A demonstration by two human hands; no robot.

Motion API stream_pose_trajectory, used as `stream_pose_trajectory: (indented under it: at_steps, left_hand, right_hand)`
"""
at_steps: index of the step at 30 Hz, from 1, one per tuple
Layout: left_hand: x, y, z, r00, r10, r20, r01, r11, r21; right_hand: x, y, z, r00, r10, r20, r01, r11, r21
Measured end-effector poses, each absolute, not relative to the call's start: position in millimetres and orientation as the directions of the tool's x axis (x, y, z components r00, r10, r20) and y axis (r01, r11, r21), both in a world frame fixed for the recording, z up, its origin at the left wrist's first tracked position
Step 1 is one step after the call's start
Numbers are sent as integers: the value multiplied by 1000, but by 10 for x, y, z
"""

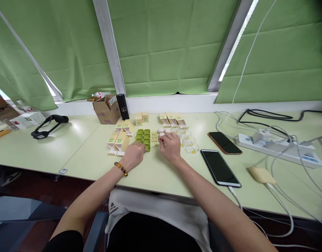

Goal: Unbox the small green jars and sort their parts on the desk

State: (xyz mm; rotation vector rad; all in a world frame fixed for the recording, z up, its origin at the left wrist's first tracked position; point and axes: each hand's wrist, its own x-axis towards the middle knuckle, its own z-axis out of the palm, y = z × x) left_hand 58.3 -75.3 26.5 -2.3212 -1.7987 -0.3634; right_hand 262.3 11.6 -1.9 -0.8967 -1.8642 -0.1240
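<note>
My left hand [134,154] is closed, its fingertips at the near edge of the small green square trays [147,148], which stand in two columns. Its thumb side touches the nearest tray; the other fingers are curled under and partly hidden. Across a small gap, my right hand [170,145] has thumb and forefinger pinched together over the table. Whatever lies between them is too small to make out. Tiny yellow squares [154,137] lie between the hands. Pale pinkish-white pieces [161,130] sit just beyond my right hand, and clear plastic domes [191,148] are spread to its right.
Open cream boxes [122,140] stand left of the trays, with more cream boxes [172,120] behind. Two phones [220,168] and a power strip [278,149] with loose cables lie at right. A cardboard box [107,111] and black cylinder [122,106] stand at the back left.
</note>
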Motion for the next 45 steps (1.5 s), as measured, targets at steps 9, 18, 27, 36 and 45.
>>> stream_pose_trajectory:
  at_steps: [9, 18, 27, 36, 45]
  left_hand:
    - [362, -188, 736, 202, 847, 491, 969, -244, 22]
    - [241, 1063, 828, 96, 929, 357, 994, -69, -87]
    - [321, 1643, 682, -19, 984, 176, 990, 43, -132]
    - [347, 1721, 672, 100, 986, 134, 994, -92, -64]
    - [523, 1607, 576, 109, 971, 214, 994, -108, -21]
  right_hand:
    - [2561, -53, 23, -267, 484, 833, 531, 795, -292]
    - [2493, -335, -12, -662, 295, 689, 296, 947, -122]
    - [2473, -385, 15, -778, 328, 536, 281, 945, -169]
    - [2473, -373, 29, -740, 311, 596, 268, 949, -163]
    - [2471, -346, 5, -716, 297, 632, 271, 952, -140]
